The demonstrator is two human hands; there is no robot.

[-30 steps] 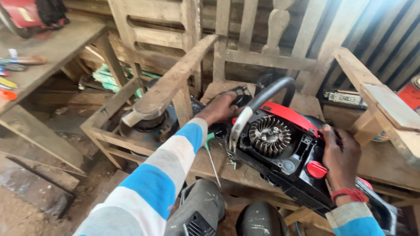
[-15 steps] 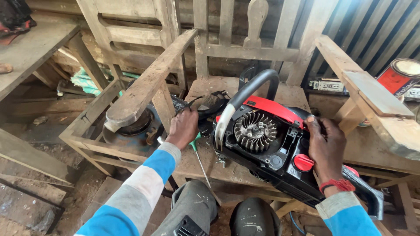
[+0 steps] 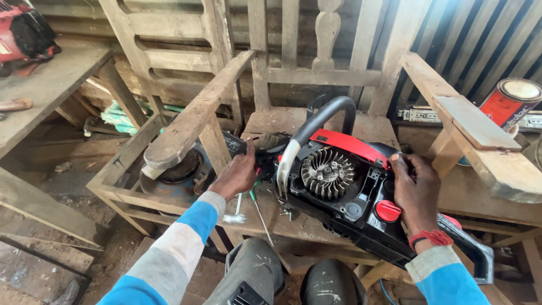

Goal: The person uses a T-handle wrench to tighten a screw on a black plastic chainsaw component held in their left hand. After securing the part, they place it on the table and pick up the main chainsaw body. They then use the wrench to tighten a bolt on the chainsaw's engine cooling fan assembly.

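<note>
A red and black chainsaw body (image 3: 350, 186) lies on the wooden seat (image 3: 285, 121) of an unfinished chair, its metal flywheel fins exposed. My right hand (image 3: 416, 189) grips the saw's right side above a red cap. My left hand (image 3: 237, 175) rests on the seat at the saw's left end, its fingers closed over something dark beside the grey handle bar (image 3: 324, 116). Just below that hand lie a metal socket wrench (image 3: 236, 210) and a green-handled screwdriver (image 3: 259, 206).
Wooden armrests (image 3: 195, 121) flank the seat on both sides, the right one (image 3: 468, 130) wider. A red paint tin (image 3: 508, 101) stands at the far right. A dark round part (image 3: 180, 169) sits under the left armrest. A red machine (image 3: 22, 36) rests on the left bench.
My left hand has drawn back from the far side of the handle bar to the saw's near left end. The right hand keeps its hold on the saw.
</note>
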